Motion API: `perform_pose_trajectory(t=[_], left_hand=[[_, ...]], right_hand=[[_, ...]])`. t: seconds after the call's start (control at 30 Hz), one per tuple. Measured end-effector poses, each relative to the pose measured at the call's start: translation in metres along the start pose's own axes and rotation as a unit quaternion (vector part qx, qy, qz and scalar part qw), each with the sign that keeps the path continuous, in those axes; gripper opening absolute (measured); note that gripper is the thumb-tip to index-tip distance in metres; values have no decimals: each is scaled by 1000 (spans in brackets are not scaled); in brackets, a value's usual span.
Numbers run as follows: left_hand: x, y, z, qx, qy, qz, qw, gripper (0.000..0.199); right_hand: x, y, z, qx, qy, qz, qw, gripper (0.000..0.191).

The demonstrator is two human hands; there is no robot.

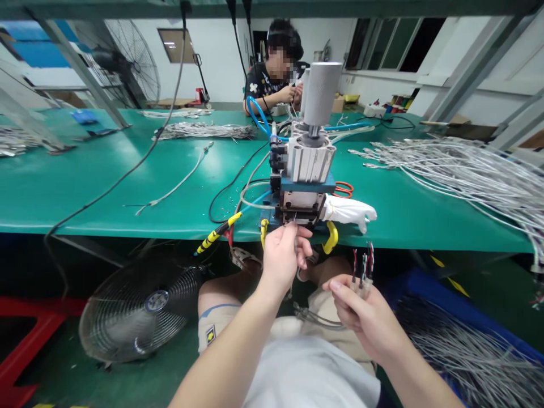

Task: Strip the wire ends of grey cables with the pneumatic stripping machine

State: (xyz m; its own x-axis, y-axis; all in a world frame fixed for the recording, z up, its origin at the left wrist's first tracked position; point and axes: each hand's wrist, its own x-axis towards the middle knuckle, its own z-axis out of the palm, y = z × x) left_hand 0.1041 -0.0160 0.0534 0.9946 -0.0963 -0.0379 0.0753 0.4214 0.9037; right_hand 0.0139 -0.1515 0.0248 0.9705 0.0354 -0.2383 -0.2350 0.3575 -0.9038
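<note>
Cable (295, 217) in L hand (289, 245), thin tip up at machine (310, 161) front.
L hand is the nearer one, fingers closed in pinch; machine lies at its approx. 12–1 o'clock, tip points approx. 12; if it's inside, cannot tell. R hand (359, 306), at L hand's approx. 4 o'clock, is curled round several cable ends (364, 272), pointing 12–1, before table (408, 215) edge.

Your green counter (55, 187) carries a metal machine (309, 164) at its near edge, a single white cable (187, 177) to the left and a cable pile (476, 175) to the right.
</note>
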Motion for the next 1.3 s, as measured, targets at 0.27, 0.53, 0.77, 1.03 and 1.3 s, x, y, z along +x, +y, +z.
perform_pose_trajectory(t=[0.27, 0.53, 0.77, 1.03, 1.3], left_hand=[[-54, -11, -12, 40, -65, 13, 997, 37], [-88, -12, -25, 97, -75, 2, 992, 39], [-94, -13, -26, 144, -112, 2, 983, 45], [-95, -13, -26, 153, -117, 1, 981, 44], [-99, -8, -32, 95, -141, -18, 985, 33]], right_hand=[[3, -8, 16, 1, 6, -37, 999, 35], [-1, -20, 36, -17, -35, -95, 995, 23], [-2, -16, 42, 14, -102, -82, 991, 17], [-2, -18, 43, 9, -111, -77, 991, 19], [-3, -19, 44, -19, -91, -76, 993, 23]])
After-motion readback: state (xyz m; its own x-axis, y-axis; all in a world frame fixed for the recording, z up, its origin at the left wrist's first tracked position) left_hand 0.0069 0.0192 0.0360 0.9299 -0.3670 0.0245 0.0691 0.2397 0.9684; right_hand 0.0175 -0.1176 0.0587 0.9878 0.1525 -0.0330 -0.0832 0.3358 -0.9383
